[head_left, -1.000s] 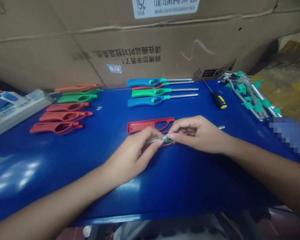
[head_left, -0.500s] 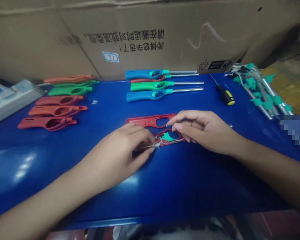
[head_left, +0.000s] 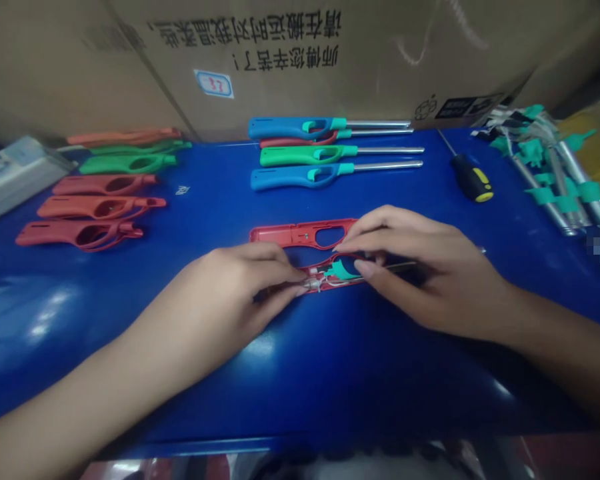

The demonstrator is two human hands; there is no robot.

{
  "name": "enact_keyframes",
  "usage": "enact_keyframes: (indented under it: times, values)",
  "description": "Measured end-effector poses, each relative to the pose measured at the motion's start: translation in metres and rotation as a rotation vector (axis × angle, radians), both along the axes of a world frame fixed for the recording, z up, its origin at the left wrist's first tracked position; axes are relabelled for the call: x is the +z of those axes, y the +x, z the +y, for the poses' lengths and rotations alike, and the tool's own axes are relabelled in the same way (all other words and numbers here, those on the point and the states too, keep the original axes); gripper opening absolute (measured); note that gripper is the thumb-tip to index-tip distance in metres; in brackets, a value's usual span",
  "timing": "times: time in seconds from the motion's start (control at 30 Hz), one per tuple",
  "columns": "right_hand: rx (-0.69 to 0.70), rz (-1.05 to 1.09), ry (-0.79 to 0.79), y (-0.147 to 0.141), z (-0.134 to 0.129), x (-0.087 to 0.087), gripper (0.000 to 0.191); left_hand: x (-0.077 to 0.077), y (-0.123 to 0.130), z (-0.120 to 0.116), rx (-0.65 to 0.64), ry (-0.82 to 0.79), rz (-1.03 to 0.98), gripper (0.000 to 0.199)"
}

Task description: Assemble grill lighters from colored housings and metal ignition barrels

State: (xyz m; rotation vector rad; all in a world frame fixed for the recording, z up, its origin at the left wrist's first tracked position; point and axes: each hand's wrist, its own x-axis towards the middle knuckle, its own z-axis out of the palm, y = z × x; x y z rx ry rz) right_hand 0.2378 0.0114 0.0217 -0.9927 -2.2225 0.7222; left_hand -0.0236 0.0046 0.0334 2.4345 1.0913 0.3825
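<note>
Between my hands lies an open red lighter shell half [head_left: 330, 287] holding a green trigger [head_left: 342, 269], thin wires and a small metal valve [head_left: 313, 285]. My left hand [head_left: 230, 287] is closed at its left end, thumb and fingers pinching the fuel tank behind the valve; most of the tank is hidden by the fingers. My right hand [head_left: 430, 273] closes over the right end of this half, thumb beside the trigger. A thin rod shows under its palm. Just behind, a second red shell half [head_left: 275, 235] lies flat, its right end behind my right fingers.
Several assembled lighters [head_left: 295, 157] lie at the back. Red and green shells [head_left: 80, 232] are at the left near a white power strip [head_left: 25, 170]. A screwdriver [head_left: 473, 179] and a pile of metal tubes with green parts [head_left: 555, 173] lie right. A cardboard box [head_left: 145, 80] stands behind.
My left fingers have closed further over the fuel tank, so less of it shows. My right hand's thumb and fingers have come down around the shell's right end. The view has tilted slightly down.
</note>
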Motion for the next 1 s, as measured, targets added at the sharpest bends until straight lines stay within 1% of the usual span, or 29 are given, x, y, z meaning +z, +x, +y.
enact_keyframes:
  times: [0.07, 0.13, 0.23, 0.33, 0.5, 0.67, 0.77, 0.9, 0.97, 1.0]
  values:
    - [0.103, -0.127, 0.171, 0.002, -0.002, -0.003, 0.029, 0.000, 0.000, -0.001, -0.003, 0.007, 0.019, 0.019]
    - [0.185, -0.263, 0.297, 0.003, -0.003, -0.005, 0.032, 0.001, 0.000, -0.002, -0.003, 0.007, 0.026, 0.019]
    - [0.287, -0.434, 0.376, 0.003, -0.004, -0.005, 0.033, 0.001, 0.001, -0.003, -0.004, 0.013, 0.033, 0.021]
    - [0.309, -0.502, 0.366, 0.001, -0.007, -0.004, 0.035, 0.001, 0.001, -0.003, -0.005, 0.017, 0.038, 0.023]
    - [0.301, -0.472, 0.267, 0.002, -0.012, -0.005, 0.043, 0.001, 0.001, -0.003, 0.020, 0.008, 0.023, 0.020]
    - [0.251, -0.507, 0.283, 0.002, -0.017, -0.005, 0.047, 0.003, 0.003, -0.003, 0.071, -0.021, 0.037, 0.016]
    - [0.259, -0.525, 0.278, 0.001, -0.017, -0.005, 0.045, 0.004, 0.004, -0.004, 0.106, -0.029, 0.031, 0.015]
    - [0.287, -0.507, 0.279, 0.003, -0.013, 0.002, 0.042, 0.004, 0.005, -0.005, 0.118, -0.026, 0.033, 0.016]
    - [0.239, -0.459, 0.296, 0.006, -0.010, 0.010, 0.039, 0.004, 0.005, -0.005, 0.097, -0.027, 0.033, 0.017]
    - [0.186, -0.435, 0.300, 0.008, -0.009, 0.013, 0.036, 0.004, 0.005, -0.004, 0.087, -0.029, 0.036, 0.017]
